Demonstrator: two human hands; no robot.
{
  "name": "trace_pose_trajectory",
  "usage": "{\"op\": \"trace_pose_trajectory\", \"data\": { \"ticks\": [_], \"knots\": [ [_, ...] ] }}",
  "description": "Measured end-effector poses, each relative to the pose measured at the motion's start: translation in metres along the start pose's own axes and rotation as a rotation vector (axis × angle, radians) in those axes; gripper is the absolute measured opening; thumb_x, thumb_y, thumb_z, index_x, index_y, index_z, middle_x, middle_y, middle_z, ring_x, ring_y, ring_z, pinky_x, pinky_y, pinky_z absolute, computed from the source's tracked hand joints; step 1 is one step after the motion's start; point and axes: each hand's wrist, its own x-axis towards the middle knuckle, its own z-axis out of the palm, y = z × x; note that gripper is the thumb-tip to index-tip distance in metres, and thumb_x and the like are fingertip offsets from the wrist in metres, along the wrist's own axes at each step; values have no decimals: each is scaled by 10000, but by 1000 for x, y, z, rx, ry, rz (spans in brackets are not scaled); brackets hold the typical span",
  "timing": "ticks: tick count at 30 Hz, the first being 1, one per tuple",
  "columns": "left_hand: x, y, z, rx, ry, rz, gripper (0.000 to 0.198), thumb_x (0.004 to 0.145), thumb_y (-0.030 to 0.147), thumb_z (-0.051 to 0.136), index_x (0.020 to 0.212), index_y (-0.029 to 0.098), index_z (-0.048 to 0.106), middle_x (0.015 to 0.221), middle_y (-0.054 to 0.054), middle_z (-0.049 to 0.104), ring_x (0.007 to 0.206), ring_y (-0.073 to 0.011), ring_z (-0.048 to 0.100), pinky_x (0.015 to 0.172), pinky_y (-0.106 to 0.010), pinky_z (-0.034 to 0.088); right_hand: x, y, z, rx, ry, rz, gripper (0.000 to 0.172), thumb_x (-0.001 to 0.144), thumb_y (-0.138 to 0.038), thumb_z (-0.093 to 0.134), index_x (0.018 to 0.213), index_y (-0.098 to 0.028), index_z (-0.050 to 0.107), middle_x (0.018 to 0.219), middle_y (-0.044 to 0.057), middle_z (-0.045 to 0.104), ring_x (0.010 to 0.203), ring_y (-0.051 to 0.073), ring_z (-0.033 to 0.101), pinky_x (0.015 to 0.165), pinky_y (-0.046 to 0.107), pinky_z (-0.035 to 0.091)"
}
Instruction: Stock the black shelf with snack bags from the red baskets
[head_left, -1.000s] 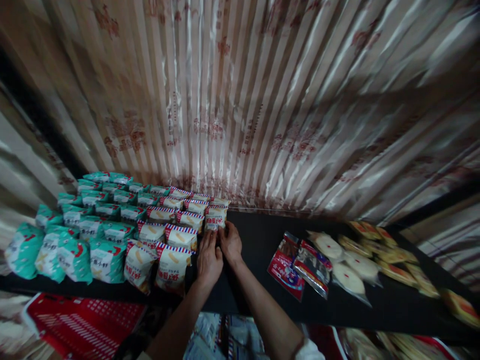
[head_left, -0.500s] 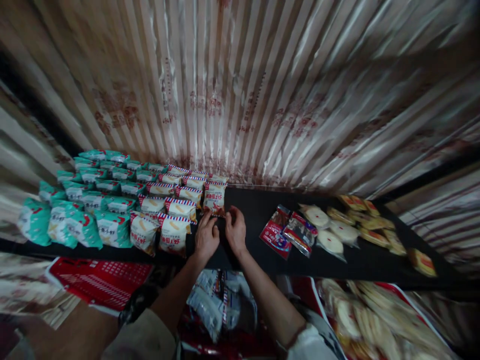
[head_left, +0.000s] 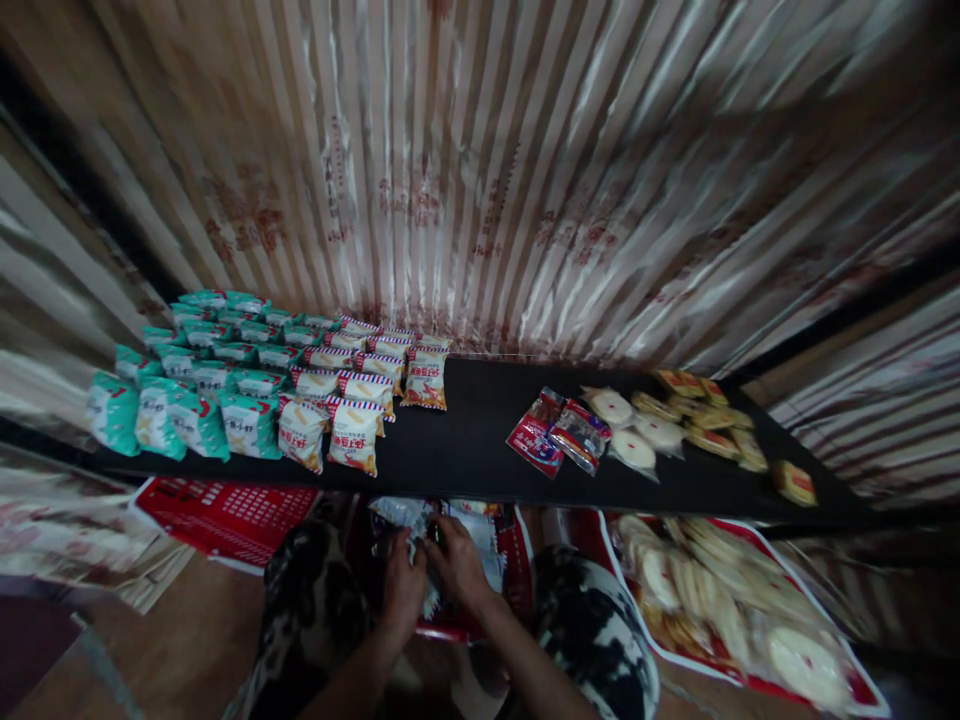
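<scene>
Both of my hands are down over a red basket (head_left: 521,545) of silvery snack bags, below the front edge of a black shelf (head_left: 457,475). My left hand (head_left: 403,585) is closed with its fingers on a silvery snack bag (head_left: 417,540). From the other side, my right hand (head_left: 456,562) has its bent fingers on the same bag. The bag's lower part is partly hidden by my hands. On the shelf, white snack bags with red print (head_left: 352,437) stand upright in rows. One such bag (head_left: 425,378) stands near the back, at the right end of those rows.
Rows of teal snack bags (head_left: 251,428) fill the shelf's left side. Two red packets (head_left: 580,435), round white packs (head_left: 634,450) and yellow packs (head_left: 712,442) lie to the right. Red baskets (head_left: 240,520) stand below, the right one holding round packs (head_left: 806,665). Striped sheeting (head_left: 465,250) hangs behind.
My hands have left the white snack bag at the back of the shelf and come down to the basket, onto a silvery bag. The view has tilted down, showing my knees.
</scene>
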Motion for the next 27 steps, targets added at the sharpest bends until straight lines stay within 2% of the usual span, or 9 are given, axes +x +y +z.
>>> {"op": "trace_pose_trajectory", "data": {
  "ticks": [2, 4, 7, 11, 15, 18, 23, 27],
  "knots": [
    [7, -5, 0, -25, -5, -85, 311, 749, 177, 522, 1054, 166, 580, 1189, -125, 590, 1125, -229, 550, 910, -342, 462, 6, 1, 14, -38, -12, 43, 497, 715, -157, 576, 1210, -186, 564, 1261, 122, 545, 1150, 233, 532, 984, 326, 405],
    [13, -7, -1, -55, -25, -131, 290, 765, 208, 527, 1049, 187, 581, 1141, -106, 623, 1066, -224, 589, 814, -324, 507, 13, 1, 27, -69, -32, 108, 541, 673, -85, 571, 1205, -182, 565, 1310, 134, 495, 1144, 235, 540, 956, 312, 420],
    [17, -6, -4, -114, -49, -195, 286, 790, 200, 488, 1064, 179, 567, 1100, -103, 644, 999, -205, 622, 734, -291, 524, 18, -1, 40, -105, -38, 158, 490, 645, -28, 540, 1109, -170, 607, 1241, 138, 529, 1014, 219, 606, 879, 300, 450],
    [16, -4, -9, -189, -58, -253, 264, 794, 178, 453, 1032, 150, 566, 1095, -118, 644, 980, -196, 627, 708, -269, 522, 17, -3, 43, -130, 3, 167, 389, 653, -12, 481, 988, -151, 620, 1065, 123, 593, 887, 196, 621, 824, 291, 452],
    [12, -2, -13, -259, -34, -273, 283, 767, 179, 467, 1034, 153, 558, 1115, -119, 634, 973, -193, 628, 723, -260, 508, 11, -8, 33, -99, 77, 179, 260, 652, -52, 473, 844, -164, 608, 893, 93, 621, 826, 200, 603, 775, 279, 456],
    [7, -1, -16, -310, -32, -288, 288, 733, 176, 497, 1012, 140, 560, 1091, -130, 641, 965, -208, 634, 740, -274, 504, 2, -7, 21, 38, 112, 179, 173, 631, -107, 495, 750, -187, 592, 757, 47, 625, 734, 190, 588, 715, 277, 455],
    [-17, -5, -26, -402, -125, -292, 280, 633, 226, 649, 904, 174, 597, 935, -88, 692, 934, -240, 652, 790, -339, 502, -25, -1, -10, 418, -71, 317, 105, 544, -184, 570, 647, -204, 569, 570, -45, 561, 571, 134, 526, 566, 234, 404],
    [-39, -9, -34, -550, -256, -204, 504, 535, 368, 776, 980, 201, 610, 1017, -88, 683, 1015, -264, 624, 856, -366, 475, -52, -4, -35, 727, -172, 396, 115, 529, -222, 632, 630, -190, 589, 563, -52, 565, 537, 112, 515, 541, 218, 383]
  ]
}}
